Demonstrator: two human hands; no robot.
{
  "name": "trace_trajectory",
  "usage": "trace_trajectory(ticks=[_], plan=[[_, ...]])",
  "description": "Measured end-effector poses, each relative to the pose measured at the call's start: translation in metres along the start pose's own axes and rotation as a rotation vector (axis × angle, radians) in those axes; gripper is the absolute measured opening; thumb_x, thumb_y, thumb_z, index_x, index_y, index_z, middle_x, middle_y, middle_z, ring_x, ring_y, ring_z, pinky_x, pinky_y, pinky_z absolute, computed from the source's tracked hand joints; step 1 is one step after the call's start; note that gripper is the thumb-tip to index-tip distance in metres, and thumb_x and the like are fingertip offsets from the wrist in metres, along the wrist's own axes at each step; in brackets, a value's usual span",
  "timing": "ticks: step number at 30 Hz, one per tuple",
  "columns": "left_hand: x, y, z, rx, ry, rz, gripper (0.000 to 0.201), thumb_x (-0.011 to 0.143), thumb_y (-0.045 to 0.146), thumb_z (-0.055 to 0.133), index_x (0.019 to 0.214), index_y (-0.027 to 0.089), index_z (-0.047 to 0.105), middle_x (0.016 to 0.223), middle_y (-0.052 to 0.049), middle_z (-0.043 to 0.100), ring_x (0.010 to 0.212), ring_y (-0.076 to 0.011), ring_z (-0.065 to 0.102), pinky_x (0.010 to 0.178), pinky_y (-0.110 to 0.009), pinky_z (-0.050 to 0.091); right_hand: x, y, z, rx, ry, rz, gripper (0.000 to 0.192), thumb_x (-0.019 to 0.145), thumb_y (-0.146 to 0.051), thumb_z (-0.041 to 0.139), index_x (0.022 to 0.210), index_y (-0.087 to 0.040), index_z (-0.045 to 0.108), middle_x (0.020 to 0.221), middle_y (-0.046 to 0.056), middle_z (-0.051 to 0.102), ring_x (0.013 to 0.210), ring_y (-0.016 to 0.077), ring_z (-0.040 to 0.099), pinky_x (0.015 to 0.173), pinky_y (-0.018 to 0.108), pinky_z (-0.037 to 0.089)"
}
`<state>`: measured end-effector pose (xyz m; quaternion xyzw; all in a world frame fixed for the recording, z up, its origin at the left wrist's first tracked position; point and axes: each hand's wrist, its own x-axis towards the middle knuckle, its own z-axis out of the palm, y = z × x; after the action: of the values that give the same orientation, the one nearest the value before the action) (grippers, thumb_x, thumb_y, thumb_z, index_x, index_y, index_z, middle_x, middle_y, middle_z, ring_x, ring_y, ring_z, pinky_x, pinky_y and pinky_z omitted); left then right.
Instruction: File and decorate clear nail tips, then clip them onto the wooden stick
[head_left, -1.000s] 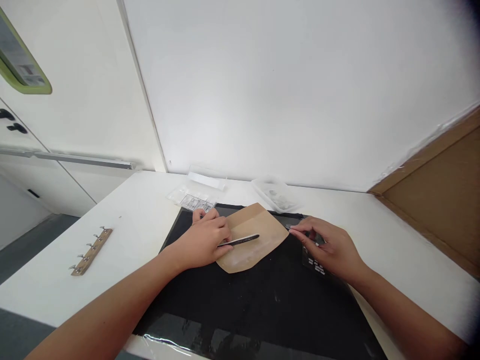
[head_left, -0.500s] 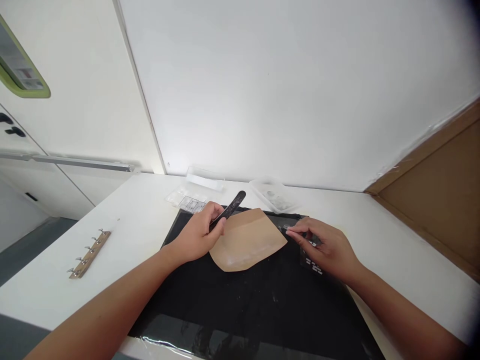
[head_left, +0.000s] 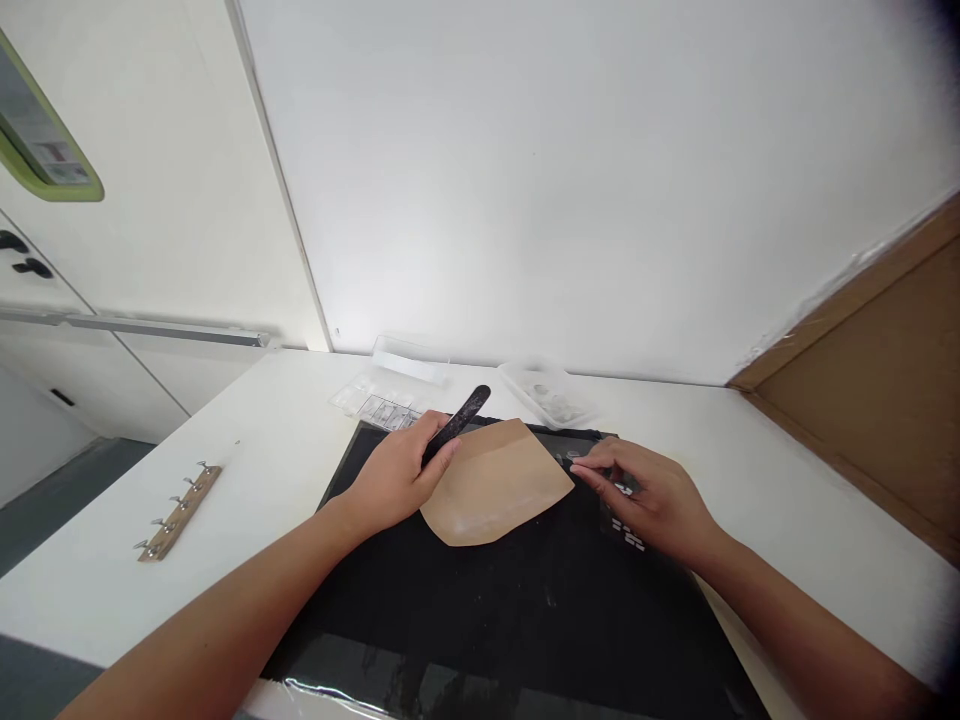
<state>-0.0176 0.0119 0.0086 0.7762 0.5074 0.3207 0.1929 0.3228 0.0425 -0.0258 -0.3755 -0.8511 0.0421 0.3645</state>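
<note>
The grip of the left hand (head_left: 394,478) is closed around a dark nail file (head_left: 457,423), whose rounded end points up and away past the far edge of a tan leather piece (head_left: 495,482); the right hand (head_left: 652,495) has its fingers pinched together on something small and dark at the leather's right corner — what exactly it holds I cannot tell. The leather lies flat on a black mat (head_left: 525,610) spread over the white bench (head_left: 285,440). The work looks paused between strokes, file lifted clear of the leather; the next stroke would call for laying the file flat and holding the piece steady. Behind the mat sit 2 clear plastic trays (head_left: 379,400), one with small compartments, and a clear dish (head_left: 551,395). A wooden hook rail (head_left: 178,510) lies well apart at the left — nothing crowds the hands.
</note>
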Motion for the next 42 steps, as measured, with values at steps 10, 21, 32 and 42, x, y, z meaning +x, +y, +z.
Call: trace_trajectory(ticks=[10, 21, 32, 42], plan=[[-0.002, -0.003, 0.001, -0.045, 0.001, -0.074, 0.042, 0.106, 0.051, 0.043, 0.137, 0.023, 0.04, 0.086, -0.002, 0.062, 0.075, -0.0222, 0.061, 0.07, -0.035, 0.043, -0.001, 0.002, 0.001, 0.007, -0.003, 0.004, 0.009, 0.1, -0.032, 0.063, 0.099, -0.028, 0.071, 0.09, 0.002, 0.074, 0.073, 0.0166, 0.068, 0.061, 0.03, 0.053], [0.001, 0.004, -0.007, -0.236, -0.007, -0.039, 0.035, 0.109, 0.048, 0.037, 0.098, 0.021, 0.056, 0.079, 0.0, 0.056, 0.071, -0.0162, 0.054, 0.073, -0.033, 0.044, -0.002, 0.003, 0.001, -0.008, 0.01, -0.018, 0.009, 0.1, -0.034, 0.064, 0.1, -0.028, 0.071, 0.09, 0.002, 0.075, 0.073, 0.0164, 0.069, 0.061, 0.03, 0.054], [-0.007, 0.019, 0.001, -0.406, -0.107, -0.036, 0.044, 0.109, 0.05, 0.039, 0.139, 0.026, 0.058, 0.09, -0.002, 0.06, 0.075, -0.0165, 0.052, 0.068, -0.029, 0.043, 0.007, -0.045, 0.009, 0.017, 0.275, 0.029, 0.007, 0.097, -0.023, 0.067, 0.09, -0.025, 0.066, 0.08, 0.001, 0.069, 0.072, 0.0161, 0.066, 0.064, 0.029, 0.052], [-0.013, 0.029, 0.008, -0.359, -0.173, 0.043, 0.039, 0.11, 0.043, 0.039, 0.098, 0.021, 0.069, 0.064, 0.003, 0.066, 0.062, -0.0155, 0.06, 0.085, -0.033, 0.05, 0.035, -0.101, 0.023, -0.202, 0.332, -0.192, 0.016, 0.093, -0.018, 0.072, 0.085, -0.023, 0.059, 0.076, -0.001, 0.072, 0.064, 0.0128, 0.063, 0.063, 0.029, 0.042]])
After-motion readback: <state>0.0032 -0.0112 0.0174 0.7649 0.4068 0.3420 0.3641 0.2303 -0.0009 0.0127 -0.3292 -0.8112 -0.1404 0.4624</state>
